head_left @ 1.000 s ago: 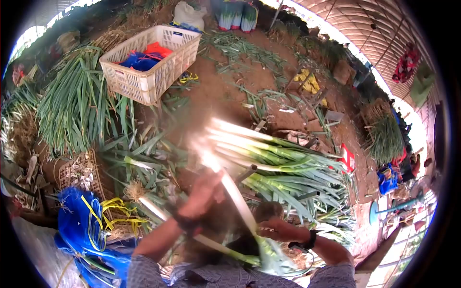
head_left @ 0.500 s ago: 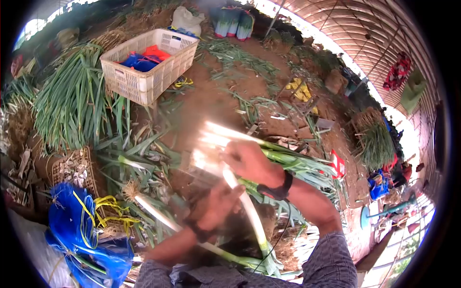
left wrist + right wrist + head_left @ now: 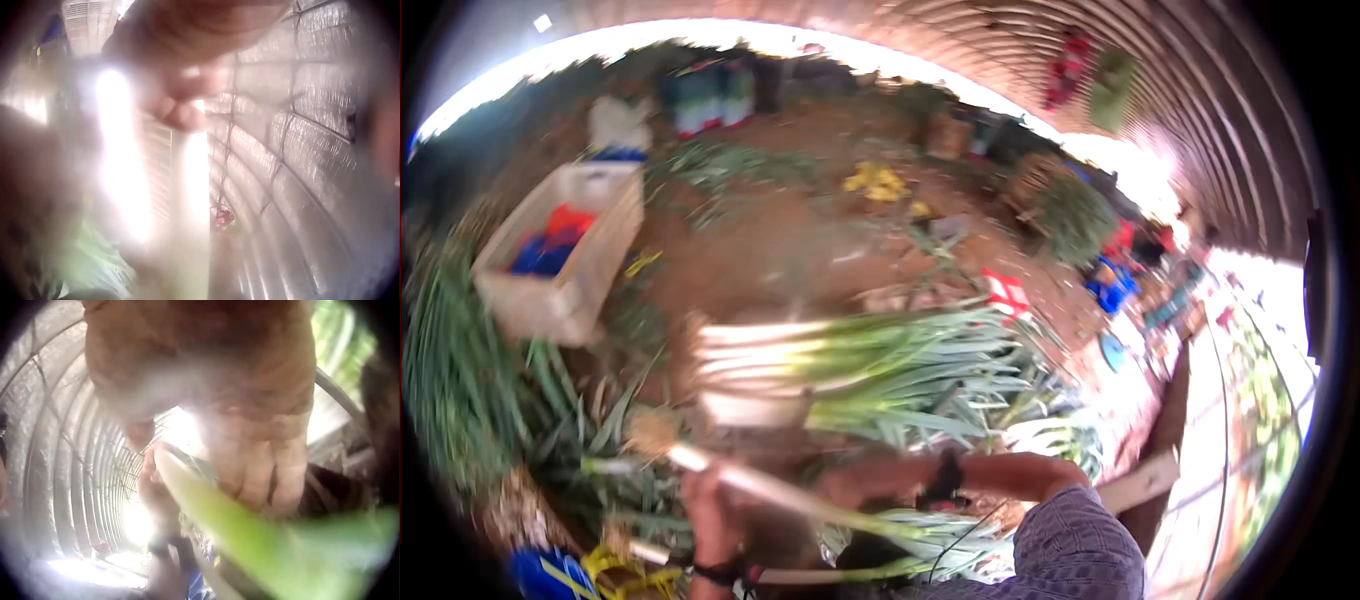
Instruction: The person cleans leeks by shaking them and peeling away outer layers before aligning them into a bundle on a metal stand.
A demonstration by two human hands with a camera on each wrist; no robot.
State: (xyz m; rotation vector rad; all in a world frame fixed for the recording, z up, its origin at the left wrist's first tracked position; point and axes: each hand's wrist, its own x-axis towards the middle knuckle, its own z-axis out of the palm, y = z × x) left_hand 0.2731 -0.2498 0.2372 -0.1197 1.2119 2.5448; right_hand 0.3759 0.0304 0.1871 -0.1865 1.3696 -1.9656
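Note:
A leek [image 3: 780, 492] with a shaggy root end slants across in front of the body. My left hand [image 3: 712, 510] grips its white shank below the roots; the left wrist view shows fingers [image 3: 184, 115] around the pale stalk [image 3: 190, 187]. Farther along, toward the green leaves, my right hand [image 3: 850, 482] is blurred at the stalk. In the right wrist view my right hand [image 3: 206, 394] has its fingers bent down around the leek [image 3: 231, 525]. Beyond both hands lies a row of leeks [image 3: 880, 365], white ends left.
A pale crate [image 3: 550, 310] with red and blue material stands at the left, beside heaped green leeks [image 3: 455, 370]. Blue netting [image 3: 550, 575] and yellow ties are at the lower left. A wooden board [image 3: 1140, 483] juts out at the right.
The head view has swung right. The hands have left the earlier white stalk near the row; the rooted leek that lay at the lower left is now held up. The right hand has moved back toward the body.

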